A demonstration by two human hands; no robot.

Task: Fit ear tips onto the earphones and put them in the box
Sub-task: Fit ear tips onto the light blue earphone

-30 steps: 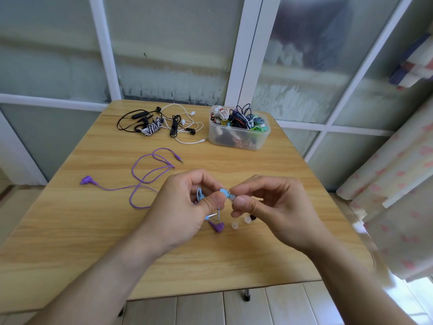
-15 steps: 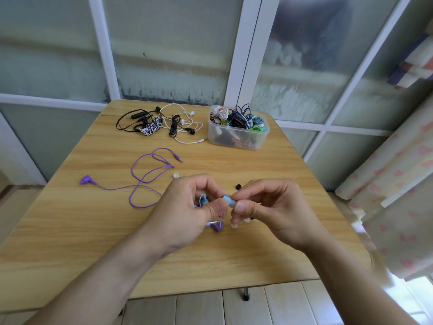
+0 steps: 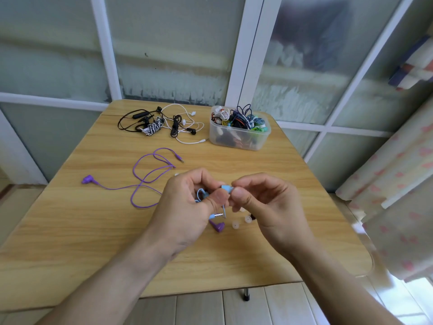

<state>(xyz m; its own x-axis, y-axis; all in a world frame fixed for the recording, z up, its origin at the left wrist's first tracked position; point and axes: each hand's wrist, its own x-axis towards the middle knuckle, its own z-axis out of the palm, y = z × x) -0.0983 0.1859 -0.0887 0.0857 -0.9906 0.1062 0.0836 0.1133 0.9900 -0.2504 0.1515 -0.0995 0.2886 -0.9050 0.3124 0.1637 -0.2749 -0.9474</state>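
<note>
Above the middle of the wooden table (image 3: 70, 231), my left hand (image 3: 187, 207) grips a light blue earphone (image 3: 226, 188) with its coiled cable bunched in the palm and its plug hanging below. My right hand (image 3: 262, 202) pinches the tip end of that blue earbud between thumb and forefinger; whether an ear tip sits there is hidden. Two clear ear tips (image 3: 236, 225) lie on the table under my hands, beside one purple earbud (image 3: 219, 226). The purple earphone cable (image 3: 145, 181) loops to the left. A clear plastic box (image 3: 239, 138) full of earphones stands at the back.
A tangle of black, white and striped earphones (image 3: 161, 124) lies at the back left of the table. Frosted windows rise behind the table. A patterned curtain (image 3: 398, 195) hangs close to the table's right edge.
Both hands rose slightly and stayed together on the blue earbud. The two clear ear tips under my right hand show again.
</note>
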